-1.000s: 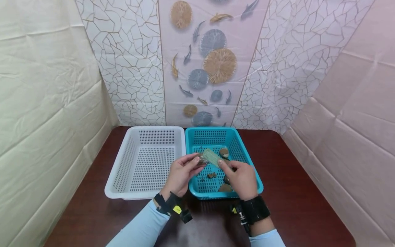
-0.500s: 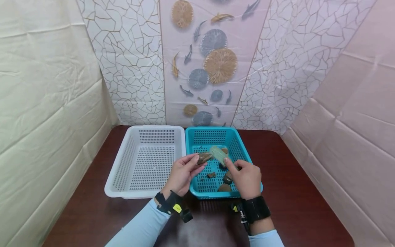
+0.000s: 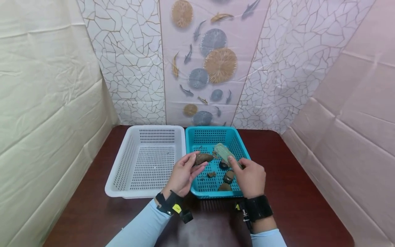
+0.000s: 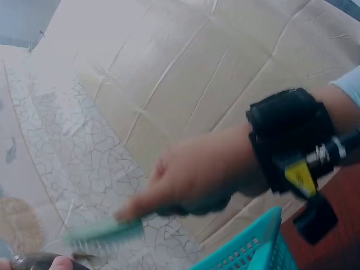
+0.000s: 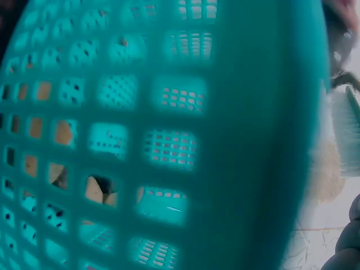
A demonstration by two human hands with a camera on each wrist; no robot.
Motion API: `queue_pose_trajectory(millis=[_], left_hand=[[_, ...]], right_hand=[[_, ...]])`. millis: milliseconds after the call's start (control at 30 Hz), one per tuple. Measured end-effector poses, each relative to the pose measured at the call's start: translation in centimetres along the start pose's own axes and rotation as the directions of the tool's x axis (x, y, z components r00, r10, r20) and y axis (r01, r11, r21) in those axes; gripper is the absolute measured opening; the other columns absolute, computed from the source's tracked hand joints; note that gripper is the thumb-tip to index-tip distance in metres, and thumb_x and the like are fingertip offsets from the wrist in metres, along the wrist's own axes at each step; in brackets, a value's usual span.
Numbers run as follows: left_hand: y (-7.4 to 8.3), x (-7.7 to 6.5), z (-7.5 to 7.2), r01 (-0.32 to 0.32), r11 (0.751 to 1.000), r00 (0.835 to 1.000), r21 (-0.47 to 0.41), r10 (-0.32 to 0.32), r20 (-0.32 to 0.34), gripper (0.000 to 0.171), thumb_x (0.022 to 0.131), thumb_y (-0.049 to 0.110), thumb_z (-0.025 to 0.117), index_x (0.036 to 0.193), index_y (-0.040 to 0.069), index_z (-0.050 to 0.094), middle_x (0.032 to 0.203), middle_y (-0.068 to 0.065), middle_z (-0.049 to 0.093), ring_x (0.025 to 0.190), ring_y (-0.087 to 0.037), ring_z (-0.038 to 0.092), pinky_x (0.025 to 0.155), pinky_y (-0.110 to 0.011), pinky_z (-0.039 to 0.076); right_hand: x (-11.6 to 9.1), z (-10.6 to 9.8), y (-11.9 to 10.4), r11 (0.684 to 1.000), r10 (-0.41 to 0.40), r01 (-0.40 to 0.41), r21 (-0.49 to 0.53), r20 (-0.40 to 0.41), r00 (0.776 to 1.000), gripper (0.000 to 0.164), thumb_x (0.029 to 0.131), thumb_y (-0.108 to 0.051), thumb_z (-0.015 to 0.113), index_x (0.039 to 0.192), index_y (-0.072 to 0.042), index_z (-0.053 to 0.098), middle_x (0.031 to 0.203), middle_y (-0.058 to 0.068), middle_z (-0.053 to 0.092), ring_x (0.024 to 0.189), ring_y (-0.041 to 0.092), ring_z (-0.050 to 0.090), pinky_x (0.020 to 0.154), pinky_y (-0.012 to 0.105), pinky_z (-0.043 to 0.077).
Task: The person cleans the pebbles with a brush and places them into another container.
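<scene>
My left hand point(image 3: 182, 174) grips a brown, mud-coated oval lump point(image 3: 204, 158) with a tapered end, held above the teal basket point(image 3: 213, 196). Its exact kind I cannot tell. In the left wrist view the lump point(image 4: 39, 260) looks dark and glossy between fingertips. In my right hand point(image 3: 249, 178) is a pale green scrubbing brush point(image 3: 223, 151), its handle pinched under the thumb. Pale bristles show on the brush point(image 4: 107, 232) in the left wrist view, facing down. A small gap separates brush and lump in the head view.
Several brown and dark lumps point(image 3: 225, 187) and small crumbs point(image 3: 211, 174) lie in the teal basket. Beside it on the left stands a white basket point(image 3: 115, 187). Both rest on a dark red table point(image 3: 296, 192). A patterned cloth point(image 3: 139, 68) hangs behind.
My right hand has drawn the brush to the right, off the lump it overlapped a second ago. The lump has turned in my left hand, showing a smoother brown face.
</scene>
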State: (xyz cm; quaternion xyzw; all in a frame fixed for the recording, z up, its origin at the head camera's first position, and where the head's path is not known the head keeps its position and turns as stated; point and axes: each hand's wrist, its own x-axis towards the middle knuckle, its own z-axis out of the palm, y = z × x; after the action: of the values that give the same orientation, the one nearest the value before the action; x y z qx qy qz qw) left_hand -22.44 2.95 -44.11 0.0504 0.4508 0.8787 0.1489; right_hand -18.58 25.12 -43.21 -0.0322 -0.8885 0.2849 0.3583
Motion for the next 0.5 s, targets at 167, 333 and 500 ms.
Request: queue_pose_trajectory(millis=[167, 333, 500], left_hand=[[-0.3, 0.0, 0.0, -0.005, 1.0, 1.0, 0.009, 0.005, 0.004, 0.042, 0.12, 0.025, 0.05, 0.15, -0.004, 0.057, 0.144, -0.021, 0.061, 0.113, -0.023, 0.078, 0.1, -0.035, 0.06], [-0.2, -0.1, 0.0, -0.02, 1.0, 1.0, 0.023, 0.02, 0.022, 0.046, 0.12, 0.029, 0.049, 0.152, -0.004, 0.055, 0.141, -0.019, 0.063, 0.108, -0.019, 0.079, 0.097, -0.033, 0.061], [0.0, -0.2, -0.2, -0.038, 0.998, 0.999, 0.058, 0.037, 0.018, 0.046, 0.12, 0.029, 0.051, 0.153, -0.004, 0.054, 0.15, -0.022, 0.058, 0.111, -0.023, 0.079, 0.096, -0.036, 0.063]], right_hand=[[-0.3, -0.3, -0.5, 0.99, -0.12, 0.116, 0.086, 0.046, 0.992, 0.062, 0.102, -0.04, 0.082, 0.057, -0.022, 0.043, 0.056, -0.009, 0.026, 0.048, 0.013, 0.03, 0.046, 0.032, 0.021], [0.2, -0.7, 0.7, 0.997, -0.049, 0.054, -0.054, 0.084, 0.995, 0.065, 0.104, -0.046, 0.078, 0.06, -0.021, 0.038, 0.059, -0.008, 0.02, 0.049, 0.014, 0.024, 0.049, 0.032, 0.015], [0.1, -1.3, 0.7, 0.998, -0.049, 0.051, -0.04, 0.051, 0.997, 0.064, 0.102, -0.044, 0.08, 0.06, -0.02, 0.039, 0.061, -0.008, 0.019, 0.049, 0.014, 0.023, 0.049, 0.032, 0.014]])
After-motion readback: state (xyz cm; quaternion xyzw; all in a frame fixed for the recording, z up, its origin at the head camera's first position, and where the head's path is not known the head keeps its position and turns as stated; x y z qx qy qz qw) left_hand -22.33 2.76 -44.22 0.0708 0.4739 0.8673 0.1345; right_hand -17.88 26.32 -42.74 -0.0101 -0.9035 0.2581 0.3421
